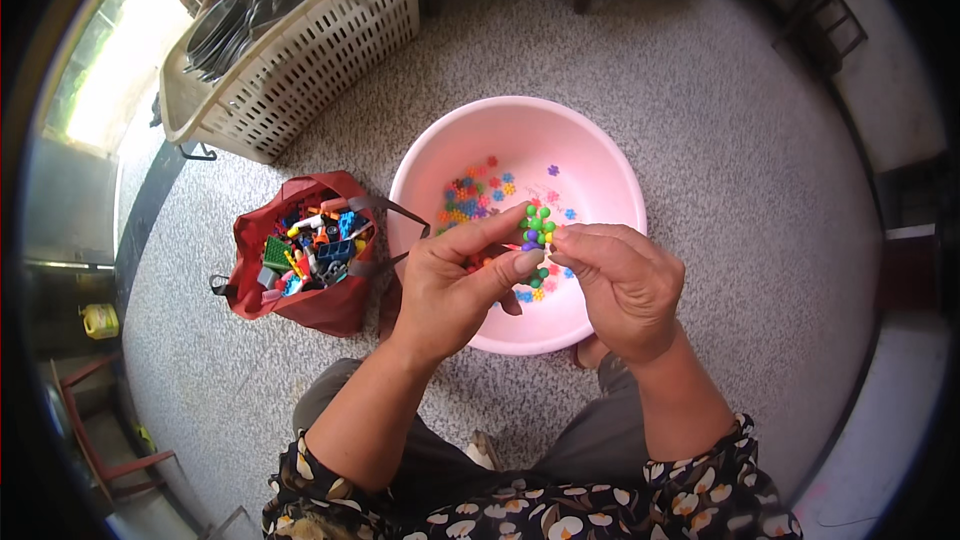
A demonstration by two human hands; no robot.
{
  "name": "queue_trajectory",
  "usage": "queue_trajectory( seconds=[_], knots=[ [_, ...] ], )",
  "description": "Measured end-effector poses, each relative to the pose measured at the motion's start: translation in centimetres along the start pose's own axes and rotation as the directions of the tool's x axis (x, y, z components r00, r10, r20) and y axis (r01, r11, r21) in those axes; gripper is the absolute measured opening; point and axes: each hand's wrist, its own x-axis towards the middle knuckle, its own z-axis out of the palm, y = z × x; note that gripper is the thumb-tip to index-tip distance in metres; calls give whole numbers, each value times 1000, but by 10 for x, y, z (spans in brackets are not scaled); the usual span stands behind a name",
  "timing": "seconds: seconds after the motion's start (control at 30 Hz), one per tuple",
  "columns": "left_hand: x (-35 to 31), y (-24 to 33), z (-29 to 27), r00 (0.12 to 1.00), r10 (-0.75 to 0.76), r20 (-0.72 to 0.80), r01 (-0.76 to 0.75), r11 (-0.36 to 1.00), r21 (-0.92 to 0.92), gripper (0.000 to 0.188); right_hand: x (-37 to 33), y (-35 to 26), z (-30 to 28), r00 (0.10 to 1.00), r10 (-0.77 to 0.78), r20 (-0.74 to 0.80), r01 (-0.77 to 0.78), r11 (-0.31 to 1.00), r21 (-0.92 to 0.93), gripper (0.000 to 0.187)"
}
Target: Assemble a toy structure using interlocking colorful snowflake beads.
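Between my hands, above a pink basin point(612, 168), is a small cluster of knobbed plastic building pieces point(537, 224), green, purple and some yellow. My left hand point(455, 285) is closed on it, thumb and fingers pinching its left side. From the right, the thumb and fingertips of my right hand point(628, 280) pinch at the cluster's edge by a yellow bit. How the pieces join there is hidden by the fingertips. Loose flower-shaped pieces point(465, 202) in several colours lie on the basin's bottom, partly behind my hands.
Left of the basin stands a red fabric bag point(335, 315) full of mixed toy bricks point(318, 250); its dark strap reaches the basin's rim. A cream slotted basket point(310, 50) holding dark pans is farther back. A yellow jug point(100, 320) is at far left, wooden stools at far right.
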Motion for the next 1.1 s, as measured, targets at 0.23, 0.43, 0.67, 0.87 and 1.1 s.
queue_trajectory(
  seconds=[0.23, 0.43, 0.67, 0.87, 1.1],
  knots=[
    [-2, 0, -3, 1000, 20, -24, -20, 1000, 9, 39, 0, -1, 7, 999, -43, -15, 42, 998, -39, 27],
    [-2, 1, -2, 998, 23, -59, -21, 999, 44, 39, 0, -3, 11, 998, -52, -38, 49, 996, -74, 25],
    [-3, -2, -7, 998, 14, -61, -11, 998, 59, 39, 0, -3, 15, 999, -29, -23, 27, 995, -94, 24],
    [-1, -5, -7, 997, 23, -78, -22, 1000, 14, 39, -1, 1, 21, 999, -20, -49, 19, 999, -33, 24],
    [2, 5, -6, 998, 43, -35, -43, 999, 2, 43, 6, 0, 20, 996, -40, -78, 36, 998, -47, 23]
  ],
)
